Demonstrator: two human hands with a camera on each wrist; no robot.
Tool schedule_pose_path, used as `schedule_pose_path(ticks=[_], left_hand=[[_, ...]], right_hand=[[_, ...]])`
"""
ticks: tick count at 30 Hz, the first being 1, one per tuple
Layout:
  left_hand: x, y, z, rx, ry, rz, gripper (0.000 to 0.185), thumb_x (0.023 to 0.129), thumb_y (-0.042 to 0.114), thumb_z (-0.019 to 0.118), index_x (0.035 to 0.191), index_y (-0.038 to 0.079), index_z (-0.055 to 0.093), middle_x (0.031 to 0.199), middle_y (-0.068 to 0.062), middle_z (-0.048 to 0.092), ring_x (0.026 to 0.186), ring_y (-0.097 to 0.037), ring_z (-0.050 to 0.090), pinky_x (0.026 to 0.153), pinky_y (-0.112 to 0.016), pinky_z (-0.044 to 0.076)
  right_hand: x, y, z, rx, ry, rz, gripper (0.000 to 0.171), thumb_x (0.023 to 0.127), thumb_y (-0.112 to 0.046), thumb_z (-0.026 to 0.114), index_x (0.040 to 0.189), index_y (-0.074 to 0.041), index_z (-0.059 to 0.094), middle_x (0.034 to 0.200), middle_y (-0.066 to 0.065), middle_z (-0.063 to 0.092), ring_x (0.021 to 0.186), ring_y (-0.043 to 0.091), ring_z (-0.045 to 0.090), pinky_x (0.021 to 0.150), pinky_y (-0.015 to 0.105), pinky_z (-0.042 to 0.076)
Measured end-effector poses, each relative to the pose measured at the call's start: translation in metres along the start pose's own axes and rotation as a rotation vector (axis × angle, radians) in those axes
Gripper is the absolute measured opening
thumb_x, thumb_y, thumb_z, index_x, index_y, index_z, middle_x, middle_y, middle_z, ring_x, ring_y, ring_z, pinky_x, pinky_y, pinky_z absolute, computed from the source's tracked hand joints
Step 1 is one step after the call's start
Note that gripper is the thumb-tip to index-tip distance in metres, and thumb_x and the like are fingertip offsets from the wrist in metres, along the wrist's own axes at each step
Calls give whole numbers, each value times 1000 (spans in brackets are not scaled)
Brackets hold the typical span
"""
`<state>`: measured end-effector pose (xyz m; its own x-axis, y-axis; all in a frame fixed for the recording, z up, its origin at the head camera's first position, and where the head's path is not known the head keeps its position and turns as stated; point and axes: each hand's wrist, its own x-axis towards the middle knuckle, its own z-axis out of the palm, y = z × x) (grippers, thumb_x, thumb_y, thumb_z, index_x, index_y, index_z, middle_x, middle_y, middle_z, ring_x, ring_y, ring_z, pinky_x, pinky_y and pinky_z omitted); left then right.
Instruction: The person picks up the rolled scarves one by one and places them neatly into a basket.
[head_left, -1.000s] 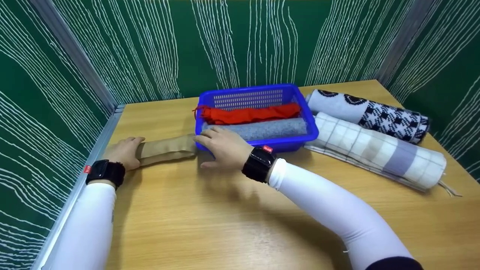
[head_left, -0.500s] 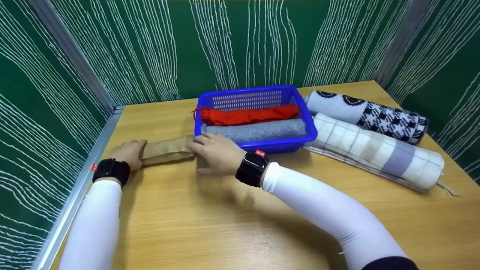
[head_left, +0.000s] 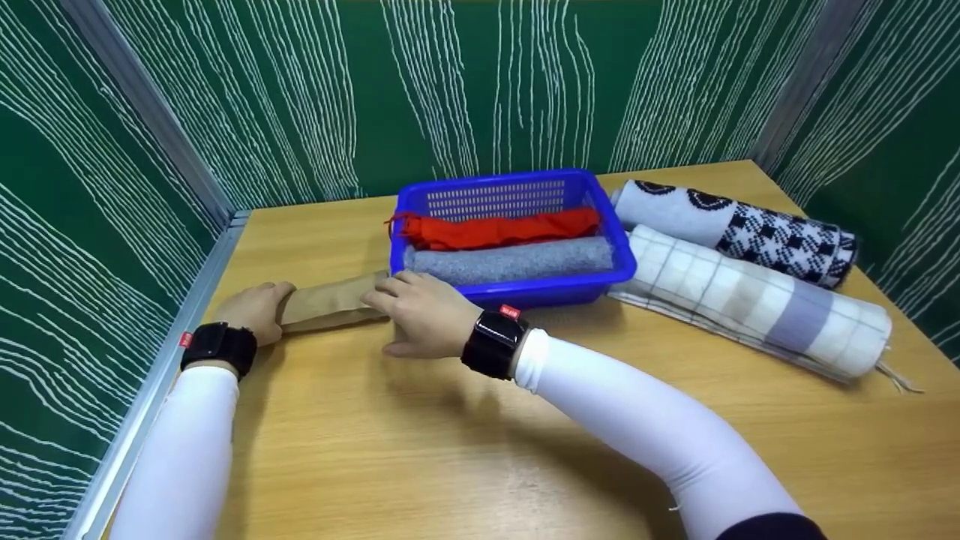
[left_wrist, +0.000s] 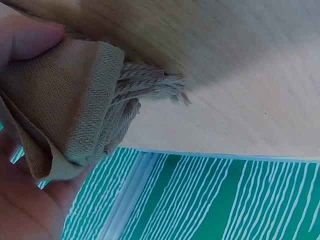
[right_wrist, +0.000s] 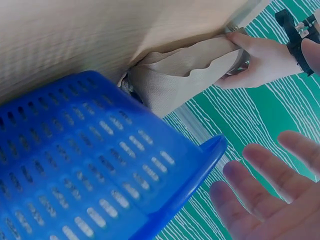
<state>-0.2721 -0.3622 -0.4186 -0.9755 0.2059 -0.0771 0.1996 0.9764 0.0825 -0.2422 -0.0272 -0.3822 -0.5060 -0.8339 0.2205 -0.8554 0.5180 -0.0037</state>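
The head view looks down from above and in front of the blue basket (head_left: 517, 196). Both wrist views sit low and close, sharing the tan roll (left_wrist: 65, 120) beside the basket.

The scene is evenly and brightly lit from above. Soft shadows are cast beneath both forearms on the surface (head_left: 420, 450), where a mild sheen is seen. Slight bending of straight lines is noted at the head view's edges. In the right wrist view, the fingers (right_wrist: 260, 170) are rendered out of focus; the wood grain is blurred in both wrist views.
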Motion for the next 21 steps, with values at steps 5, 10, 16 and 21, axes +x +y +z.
schedule_pose_path(ticks=[5,10,16,21], left_hand=[[-4,0,0,-5,-13,-4,72,79,-2,74,148,-2,56,136,-33,66,122,-53,65,108,-68,51],[-8,3,1,-8,-21,-2,74,79,-2,74,150,-1,55,137,-33,66,123,-53,65,107,-69,52],[-14,4,1,-2,-15,-3,72,78,-3,75,148,0,57,136,-32,67,122,-53,66,105,-70,52],[-22,7,2,9,-14,6,73,77,-3,75,148,0,58,133,-32,68,119,-54,66,103,-70,53]], right_hand=[[2,-4,1,2,0,-10,76,93,-48,83,155,-13,58,149,13,65,140,33,60,119,48,51],[5,-8,5,13,-13,-16,75,94,-46,83,155,-11,57,150,12,65,144,34,58,122,47,48],[9,-11,10,19,-24,-35,74,95,-44,83,155,-10,57,150,13,65,146,36,56,125,48,46],[11,-15,12,22,-33,-49,75,95,-44,82,156,-10,56,151,13,64,145,35,57,125,47,46]])
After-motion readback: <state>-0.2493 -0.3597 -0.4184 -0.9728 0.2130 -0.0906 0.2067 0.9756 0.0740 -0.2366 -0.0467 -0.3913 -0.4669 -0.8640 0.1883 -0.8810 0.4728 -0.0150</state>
